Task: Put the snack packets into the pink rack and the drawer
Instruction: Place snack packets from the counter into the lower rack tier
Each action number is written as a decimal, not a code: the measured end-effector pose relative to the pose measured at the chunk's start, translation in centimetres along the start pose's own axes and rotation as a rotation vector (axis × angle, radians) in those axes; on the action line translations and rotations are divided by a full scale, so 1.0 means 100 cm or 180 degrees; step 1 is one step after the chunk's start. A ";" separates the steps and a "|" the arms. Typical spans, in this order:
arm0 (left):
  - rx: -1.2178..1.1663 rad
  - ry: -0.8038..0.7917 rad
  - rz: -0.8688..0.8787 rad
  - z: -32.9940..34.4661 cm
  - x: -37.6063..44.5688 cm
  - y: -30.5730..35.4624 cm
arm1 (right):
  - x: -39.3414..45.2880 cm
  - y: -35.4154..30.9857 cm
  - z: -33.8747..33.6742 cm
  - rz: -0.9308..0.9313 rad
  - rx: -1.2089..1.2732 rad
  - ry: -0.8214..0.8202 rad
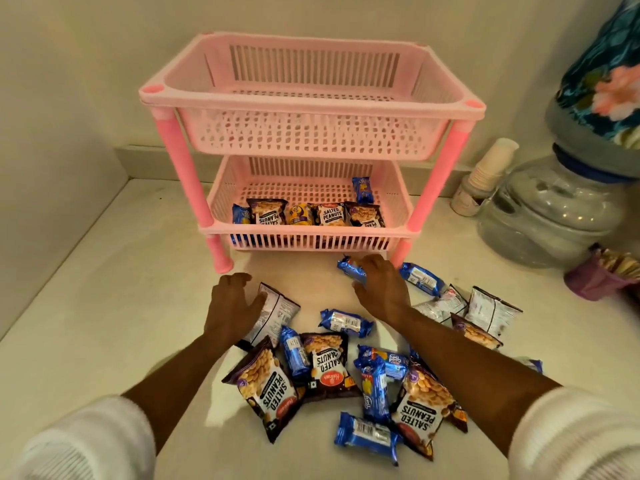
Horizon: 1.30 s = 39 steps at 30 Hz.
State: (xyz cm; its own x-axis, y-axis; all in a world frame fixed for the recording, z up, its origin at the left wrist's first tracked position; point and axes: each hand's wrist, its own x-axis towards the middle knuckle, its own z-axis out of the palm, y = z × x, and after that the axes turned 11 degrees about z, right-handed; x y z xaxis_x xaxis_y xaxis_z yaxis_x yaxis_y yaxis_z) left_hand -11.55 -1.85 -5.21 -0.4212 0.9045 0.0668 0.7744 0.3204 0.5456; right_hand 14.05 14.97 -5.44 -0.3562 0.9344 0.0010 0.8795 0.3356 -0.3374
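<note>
A pink two-tier rack (pixel 346 102) stands against the wall; its upper basket holds nothing, its lower basket (pixel 304 233) holds several snack packets in a row. Many more packets lie scattered on the white counter in front. My left hand (pixel 232 306) grips a peanut packet (pixel 277 315) lying back side up, thumb on its face. My right hand (pixel 382 289) rests over a blue biscuit packet (pixel 348 268) just below the rack's front edge, fingers curled on it. Salted peanut packets (pixel 270 389) and blue biscuit packets (pixel 367 436) lie nearest me.
A clear water dispenser (pixel 550 213) with a covered bottle stands at the right, a stack of paper cups (pixel 485 178) beside it. A purple cup (pixel 595 282) of sachets sits at the right edge. Walls close off the back and left.
</note>
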 end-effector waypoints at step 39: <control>-0.4042 -0.1113 -0.0851 -0.093 0.073 0.150 | 0.027 -0.065 -0.075 0.0166 0.2944 0.0413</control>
State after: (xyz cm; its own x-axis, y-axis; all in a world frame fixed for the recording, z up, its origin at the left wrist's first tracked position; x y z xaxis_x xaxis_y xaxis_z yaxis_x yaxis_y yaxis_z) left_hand -7.40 6.99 11.25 -0.2004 0.9406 -0.2740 -0.3628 0.1885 0.9126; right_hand 9.68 16.24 3.80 -0.2363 0.9703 0.0510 0.2728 0.1166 -0.9550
